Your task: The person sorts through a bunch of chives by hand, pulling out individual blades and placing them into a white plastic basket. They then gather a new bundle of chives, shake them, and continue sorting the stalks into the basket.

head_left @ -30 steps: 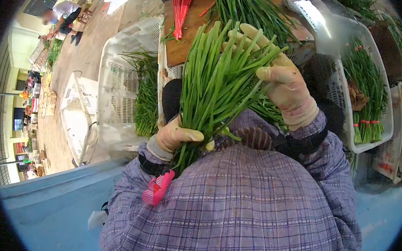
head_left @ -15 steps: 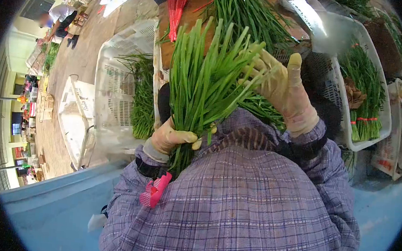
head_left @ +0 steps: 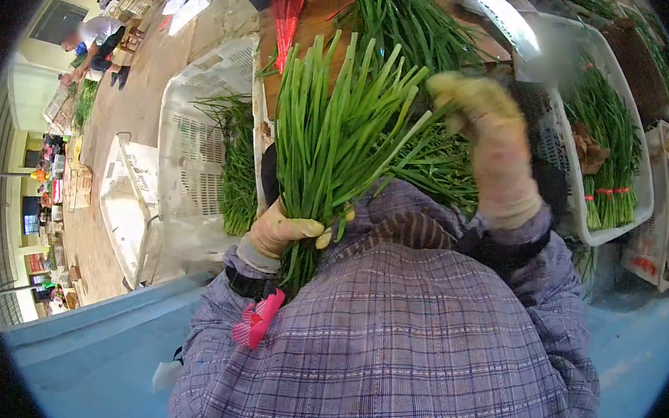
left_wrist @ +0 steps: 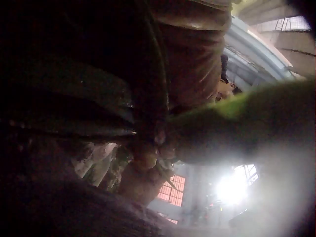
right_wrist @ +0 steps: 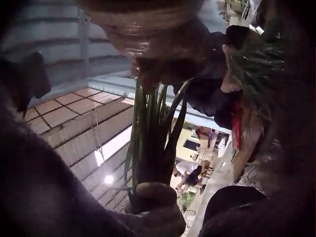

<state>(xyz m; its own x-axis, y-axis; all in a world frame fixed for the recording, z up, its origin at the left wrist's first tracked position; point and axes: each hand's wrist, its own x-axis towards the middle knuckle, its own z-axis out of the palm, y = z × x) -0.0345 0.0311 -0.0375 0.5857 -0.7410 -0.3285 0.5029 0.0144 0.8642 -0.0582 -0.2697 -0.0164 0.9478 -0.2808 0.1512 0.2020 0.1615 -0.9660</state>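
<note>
The left hand [head_left: 279, 232], in a pale glove, grips a bundle of long green stalks [head_left: 328, 142] low down, its thumb across the front. The cut ends fan upward. The gloved right hand [head_left: 498, 151] is blurred at the bundle's upper right, fingers bent toward the end of a slanting stalk; whether they pinch it cannot be told. In the right wrist view, that hand [right_wrist: 158, 42] is over the top of the stalks [right_wrist: 154, 133], with the left hand [right_wrist: 155, 210] around their lower part. The left wrist view is dark and shows little clearly.
More green stalks [head_left: 412, 22] lie on a wooden board [head_left: 318, 23] beside red strips [head_left: 286, 28]. A white crate [head_left: 199, 135] with greens stands left; another [head_left: 639, 213] holds red-banded bundles. A shiny blade [head_left: 514, 23] is at the upper right. A person bends over in the background.
The left hand and bundle have shifted slightly left. The right hand went from spread fingers with raised thumb to bent fingers, and moved a little right from the stalks' tips.
</note>
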